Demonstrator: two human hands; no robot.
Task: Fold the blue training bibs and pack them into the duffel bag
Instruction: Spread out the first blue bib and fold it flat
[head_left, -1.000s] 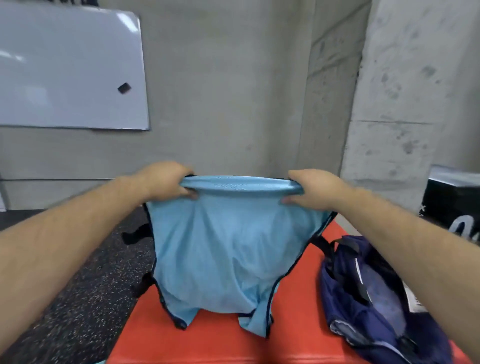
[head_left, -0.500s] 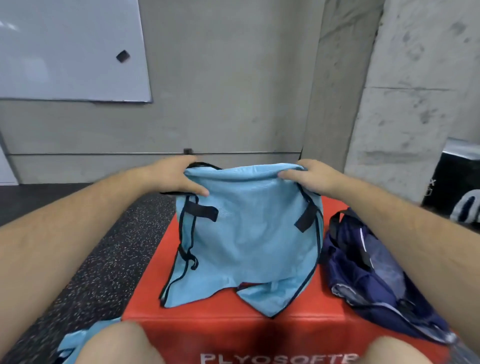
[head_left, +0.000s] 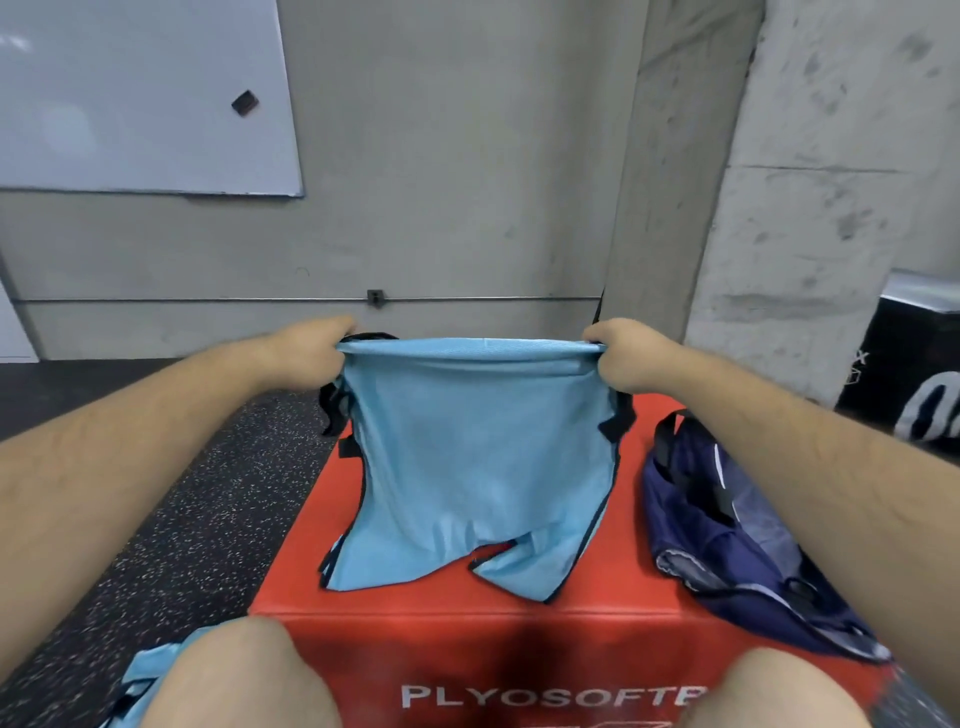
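The blue training bib (head_left: 478, 467) is held at frame centre, top edge stretched left to right, tails draped onto the red plyo box (head_left: 597, 618). Its top corners are gripped by the left hand (head_left: 306, 353) and right hand (head_left: 623, 358). The navy duffel bag (head_left: 727, 545) lies at right.
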